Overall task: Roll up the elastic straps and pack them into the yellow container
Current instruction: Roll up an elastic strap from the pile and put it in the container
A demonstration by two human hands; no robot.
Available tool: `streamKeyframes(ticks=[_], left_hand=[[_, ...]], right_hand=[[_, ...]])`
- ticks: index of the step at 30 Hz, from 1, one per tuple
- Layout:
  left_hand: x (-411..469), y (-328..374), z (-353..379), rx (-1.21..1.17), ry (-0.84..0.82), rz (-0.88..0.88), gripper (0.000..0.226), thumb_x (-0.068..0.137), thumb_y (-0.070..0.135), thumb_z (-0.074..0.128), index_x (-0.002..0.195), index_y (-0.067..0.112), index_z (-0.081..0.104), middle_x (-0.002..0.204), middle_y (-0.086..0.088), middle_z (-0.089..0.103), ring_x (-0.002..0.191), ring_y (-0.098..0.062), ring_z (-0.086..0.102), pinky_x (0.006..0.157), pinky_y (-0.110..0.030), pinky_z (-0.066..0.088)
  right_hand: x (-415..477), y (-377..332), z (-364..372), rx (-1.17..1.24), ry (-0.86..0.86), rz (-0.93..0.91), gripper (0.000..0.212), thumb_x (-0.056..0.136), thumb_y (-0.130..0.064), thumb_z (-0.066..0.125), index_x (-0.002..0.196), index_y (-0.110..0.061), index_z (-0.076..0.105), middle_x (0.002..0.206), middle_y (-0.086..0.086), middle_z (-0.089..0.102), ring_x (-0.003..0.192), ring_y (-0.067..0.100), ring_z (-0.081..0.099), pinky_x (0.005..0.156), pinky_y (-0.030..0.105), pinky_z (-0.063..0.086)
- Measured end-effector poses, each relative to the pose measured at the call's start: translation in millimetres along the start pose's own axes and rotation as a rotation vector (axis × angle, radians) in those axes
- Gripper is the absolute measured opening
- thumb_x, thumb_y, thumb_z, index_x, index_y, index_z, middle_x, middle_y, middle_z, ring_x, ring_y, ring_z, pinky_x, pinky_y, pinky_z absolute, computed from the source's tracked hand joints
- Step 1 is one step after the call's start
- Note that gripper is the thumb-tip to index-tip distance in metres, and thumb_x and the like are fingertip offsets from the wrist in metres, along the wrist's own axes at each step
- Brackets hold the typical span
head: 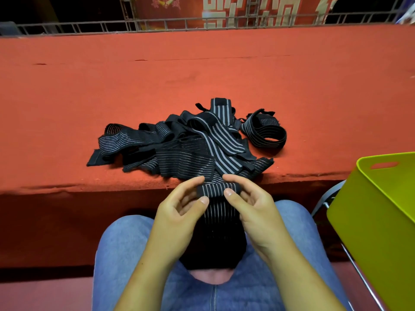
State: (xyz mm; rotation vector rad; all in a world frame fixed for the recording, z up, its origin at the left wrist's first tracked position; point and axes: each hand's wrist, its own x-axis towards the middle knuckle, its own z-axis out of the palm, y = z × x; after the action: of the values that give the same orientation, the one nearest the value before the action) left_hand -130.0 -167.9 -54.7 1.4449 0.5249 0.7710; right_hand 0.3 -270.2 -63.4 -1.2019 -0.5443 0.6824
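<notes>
One yellow container (370,221) stands to the right of the pile (186,144) and nearer the person, its open top tilted toward the desk (202,75). It appears to rest on a metal-framed chair (326,199). The pile itself is a tangle of black, grey-striped elastic straps on the desk's near part; they overlap too much to count. One more strap, the coiled strap (265,131), lies in a loose ring just right of the pile, touching it.

A further one, the held strap (219,212), hangs just below the pile, past the desk's front edge, over the person's lap in blue jeans (125,254). Two hands grip it. The left hand (179,207) pinches its folded top edge between thumb and curled fingers. The right hand (253,203) pinches the same edge from the other side, thumb in front.
</notes>
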Motion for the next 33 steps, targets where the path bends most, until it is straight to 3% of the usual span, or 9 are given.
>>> streamKeyframes(ticks=[3, 8, 12, 18, 21, 23, 28, 31, 33], left_hand=[[0.7, -0.8, 1.5, -0.018, 0.008, -0.039, 0.034, 0.095, 0.007, 0.068, 0.126, 0.021, 0.069, 0.107, 0.004, 0.08, 0.096, -0.004, 0.072, 0.08, -0.015, 0.053], [2.7, -5.3, -0.3, 0.043, 0.02, 0.018, 0.035, 0.093, 0.001, 0.071, 0.121, 0.022, 0.073, 0.117, 0.002, 0.078, 0.113, -0.014, 0.072, 0.099, -0.026, 0.055], [2.3, -4.1, -0.3, 0.05, 0.047, 0.063, 0.033, 0.092, -0.005, 0.071, 0.117, 0.017, 0.074, 0.114, 0.003, 0.079, 0.111, -0.011, 0.073, 0.093, -0.018, 0.054], [3.2, -4.0, -0.8, 0.047, 0.07, 0.083, 0.034, 0.092, -0.009, 0.068, 0.111, 0.018, 0.076, 0.11, 0.002, 0.079, 0.109, -0.012, 0.073, 0.093, -0.021, 0.055], [2.1, -4.1, -1.1, 0.092, 0.065, 0.099, 0.035, 0.092, -0.01, 0.068, 0.108, 0.02, 0.077, 0.11, 0.002, 0.08, 0.109, -0.014, 0.074, 0.097, -0.028, 0.056], [1.5, -3.5, -0.9, 0.109, 0.06, 0.096, 0.034, 0.091, -0.009, 0.069, 0.107, 0.019, 0.078, 0.108, 0.004, 0.08, 0.108, -0.014, 0.074, 0.099, -0.032, 0.056], [1.0, -4.0, -1.8, 0.145, 0.043, 0.08, 0.036, 0.09, -0.01, 0.07, 0.11, 0.019, 0.079, 0.111, 0.008, 0.079, 0.112, -0.01, 0.072, 0.103, -0.033, 0.054], [1.5, -4.4, -1.5, 0.109, 0.05, 0.06, 0.043, 0.09, -0.017, 0.064, 0.113, 0.016, 0.078, 0.113, 0.004, 0.079, 0.113, -0.012, 0.073, 0.101, -0.032, 0.055], [2.2, -4.4, -0.5, 0.078, 0.051, 0.037, 0.051, 0.09, -0.021, 0.058, 0.116, 0.019, 0.076, 0.115, 0.002, 0.079, 0.111, -0.011, 0.072, 0.093, -0.023, 0.055]], right_hand=[[-0.3, 0.5, -0.3, -0.017, -0.01, -0.01, 0.036, 0.099, 0.002, 0.065, 0.119, -0.026, 0.076, 0.115, 0.009, 0.079, 0.111, 0.023, 0.074, 0.101, 0.041, 0.056], [-0.6, 2.2, -1.7, -0.036, -0.034, -0.008, 0.043, 0.099, 0.004, 0.063, 0.124, -0.029, 0.073, 0.118, 0.009, 0.078, 0.113, 0.022, 0.073, 0.102, 0.04, 0.055], [-0.6, 2.0, 0.5, 0.01, -0.07, 0.08, 0.038, 0.102, 0.004, 0.057, 0.128, -0.021, 0.068, 0.117, 0.008, 0.079, 0.114, 0.02, 0.073, 0.102, 0.037, 0.055], [-0.7, 4.3, 1.7, 0.0, -0.084, 0.116, 0.023, 0.104, -0.011, 0.06, 0.124, -0.011, 0.071, 0.116, 0.009, 0.079, 0.117, 0.026, 0.073, 0.109, 0.046, 0.053], [-0.9, 3.0, 3.6, 0.027, -0.101, 0.102, 0.037, 0.094, -0.035, 0.066, 0.12, -0.011, 0.075, 0.118, 0.008, 0.079, 0.119, 0.024, 0.072, 0.109, 0.045, 0.052], [-0.5, 3.6, 3.7, 0.019, -0.078, 0.081, 0.04, 0.088, -0.042, 0.068, 0.115, -0.013, 0.077, 0.115, 0.008, 0.079, 0.118, 0.025, 0.072, 0.107, 0.042, 0.054], [2.3, 8.9, 0.2, -0.004, -0.011, 0.061, 0.018, 0.098, -0.017, 0.071, 0.116, -0.015, 0.076, 0.114, 0.01, 0.079, 0.117, 0.028, 0.072, 0.11, 0.048, 0.053], [3.3, 8.1, 0.0, -0.003, -0.022, 0.057, 0.028, 0.091, -0.017, 0.073, 0.118, -0.022, 0.077, 0.117, 0.009, 0.079, 0.118, 0.026, 0.072, 0.108, 0.045, 0.053], [3.1, 6.2, -0.6, -0.007, -0.026, 0.042, 0.03, 0.096, -0.004, 0.07, 0.121, -0.02, 0.075, 0.118, 0.008, 0.079, 0.116, 0.022, 0.072, 0.106, 0.041, 0.054]])
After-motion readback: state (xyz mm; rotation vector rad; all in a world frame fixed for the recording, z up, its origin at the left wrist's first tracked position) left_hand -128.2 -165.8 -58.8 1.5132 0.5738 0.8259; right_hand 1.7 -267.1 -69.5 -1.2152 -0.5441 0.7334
